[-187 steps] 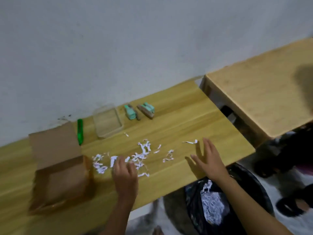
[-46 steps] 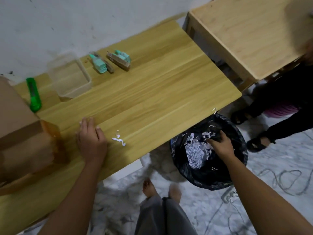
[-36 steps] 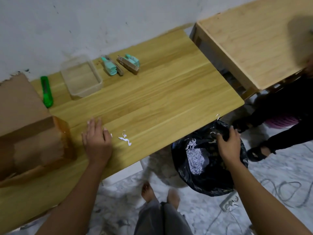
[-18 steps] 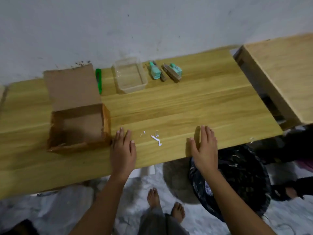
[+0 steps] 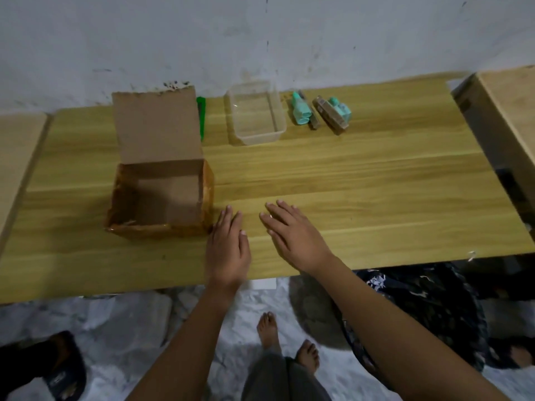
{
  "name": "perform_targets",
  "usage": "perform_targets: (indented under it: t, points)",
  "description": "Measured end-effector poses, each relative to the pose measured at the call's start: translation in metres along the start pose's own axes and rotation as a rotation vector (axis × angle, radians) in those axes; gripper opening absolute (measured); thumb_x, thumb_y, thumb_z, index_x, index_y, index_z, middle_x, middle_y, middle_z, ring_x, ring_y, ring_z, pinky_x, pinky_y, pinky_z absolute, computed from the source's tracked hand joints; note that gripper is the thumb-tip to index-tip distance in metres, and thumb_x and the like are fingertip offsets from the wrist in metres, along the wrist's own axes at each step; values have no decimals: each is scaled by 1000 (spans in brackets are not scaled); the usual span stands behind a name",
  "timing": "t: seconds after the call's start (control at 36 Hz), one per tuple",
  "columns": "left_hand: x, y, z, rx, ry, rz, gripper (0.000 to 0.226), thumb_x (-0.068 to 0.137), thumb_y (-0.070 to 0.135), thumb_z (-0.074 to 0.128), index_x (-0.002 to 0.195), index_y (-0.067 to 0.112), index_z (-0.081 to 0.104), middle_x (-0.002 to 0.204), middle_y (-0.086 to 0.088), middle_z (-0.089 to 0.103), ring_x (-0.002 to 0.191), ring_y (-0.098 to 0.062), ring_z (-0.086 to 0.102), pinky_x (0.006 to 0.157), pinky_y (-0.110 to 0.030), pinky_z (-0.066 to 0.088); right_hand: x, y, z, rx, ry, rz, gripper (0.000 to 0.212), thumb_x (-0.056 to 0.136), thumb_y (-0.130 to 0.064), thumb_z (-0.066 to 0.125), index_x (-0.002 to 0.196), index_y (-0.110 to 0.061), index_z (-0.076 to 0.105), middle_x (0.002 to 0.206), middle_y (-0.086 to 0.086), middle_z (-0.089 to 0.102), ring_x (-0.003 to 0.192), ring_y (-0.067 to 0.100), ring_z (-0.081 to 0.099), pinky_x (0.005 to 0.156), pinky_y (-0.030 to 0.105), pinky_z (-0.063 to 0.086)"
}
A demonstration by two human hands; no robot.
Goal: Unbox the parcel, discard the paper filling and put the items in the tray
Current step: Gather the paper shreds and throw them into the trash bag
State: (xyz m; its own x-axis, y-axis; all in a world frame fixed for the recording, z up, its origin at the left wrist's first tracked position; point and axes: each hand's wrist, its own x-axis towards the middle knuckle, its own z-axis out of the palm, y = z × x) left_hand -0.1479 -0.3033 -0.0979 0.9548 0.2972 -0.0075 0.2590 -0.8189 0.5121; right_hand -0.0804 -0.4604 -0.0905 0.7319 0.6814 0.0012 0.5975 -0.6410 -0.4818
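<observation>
On the long light-wood table (image 5: 362, 180), the open brown cardboard box (image 5: 160, 202) serves as the landmark: its lid flap stands up toward the wall and its inside looks bare. The left hand (image 5: 228, 247) lies flat on the tabletop just beside the box's near right corner, fingers extended together and holding nothing. The right hand (image 5: 292, 234) rests a little further right of the box, palm down, fingers spread, also empty. Beyond the box and to its right sits the clear rectangular plastic tray (image 5: 256, 112), with nothing visible in it. Right of the tray lie two mint-green and brown items (image 5: 320, 112), still on the table. A green utility knife (image 5: 201, 117) peeks out between the box's flap and the tray. Below the table's near edge, well right of the box, a black bin bag (image 5: 419, 299) holds white paper shreds (image 5: 376, 280).
</observation>
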Motion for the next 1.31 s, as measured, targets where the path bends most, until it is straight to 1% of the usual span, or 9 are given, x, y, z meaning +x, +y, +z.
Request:
perform_targets:
  t: [0.14, 0.19, 0.28, 0.39, 0.5, 0.64, 0.83, 1.06, 1.31]
  points:
    - [2, 15, 5, -2, 28, -92, 40, 96, 15, 37, 135, 12, 45, 151, -5, 31, 141, -19, 25, 111, -41, 27, -30, 32, -12, -46, 8, -107, 35, 92, -15, 43, 123, -9, 57, 134, 10, 55, 126, 26, 50, 106, 39, 36]
    - [4, 25, 10, -10, 39, -86, 39, 95, 12, 40, 133, 10, 47, 150, -8, 32, 141, -22, 26, 111, -45, 28, -47, 45, -19, -58, 37, -70, 35, 92, -15, 43, 123, -9, 58, 133, 10, 56, 124, 25, 52, 105, 40, 39]
    - [8, 43, 22, -34, 27, 46, 39, 91, 12, 41, 128, 6, 53, 146, -14, 39, 139, -27, 29, 110, -51, 30, -74, 69, -33, -134, 98, 17, 38, 88, -9, 51, 125, -8, 56, 133, 10, 56, 125, 26, 51, 109, 39, 37]
    - [13, 76, 37, 34, -52, 131, 43, 91, 18, 38, 132, 10, 49, 149, -10, 34, 141, -22, 25, 115, -40, 14, -109, 95, -50, -236, 159, 207, 48, 80, 0, 64, 126, -5, 55, 133, 11, 56, 128, 27, 48, 111, 36, 28]
    - [17, 103, 52, 68, -129, 213, 44, 94, 17, 40, 138, 11, 41, 153, -9, 26, 144, -19, 18, 117, -37, 10, -138, 115, -62, -285, 177, 374, 39, 89, -13, 47, 127, -4, 54, 133, 12, 55, 129, 28, 47, 109, 40, 28]
    - [18, 119, 63, 70, -111, 169, 43, 95, 17, 39, 138, 9, 41, 153, -11, 25, 143, -21, 18, 117, -38, 9, -159, 128, -73, -288, 216, 555, 44, 95, -22, 30, 127, -4, 53, 135, 13, 53, 133, 30, 41, 111, 42, 21]
    - [15, 114, 74, 80, -10, 192, 48, 88, 22, 33, 127, 3, 53, 142, -18, 43, 134, -30, 38, 110, -48, 26, -176, 132, -73, -178, 358, 839, 49, 96, -33, 23, 138, -17, 40, 151, 4, 32, 144, 20, 15, 117, 36, 2]
    - [15, 114, 75, 87, 3, 202, 50, 89, 23, 29, 126, 2, 53, 140, -20, 45, 132, -32, 41, 108, -50, 29, -147, 125, -60, -4, 497, 938, 42, 100, -22, 30, 141, -13, 34, 154, 8, 23, 145, 26, 9, 119, 40, 6]
    - [15, 112, 74, 107, -23, 190, 49, 89, 25, 30, 128, 6, 52, 144, -16, 42, 136, -28, 36, 110, -46, 26, -118, 115, -60, 253, 661, 775, 34, 92, 0, 47, 125, -4, 56, 137, 13, 47, 130, 24, 37, 110, 31, 31]
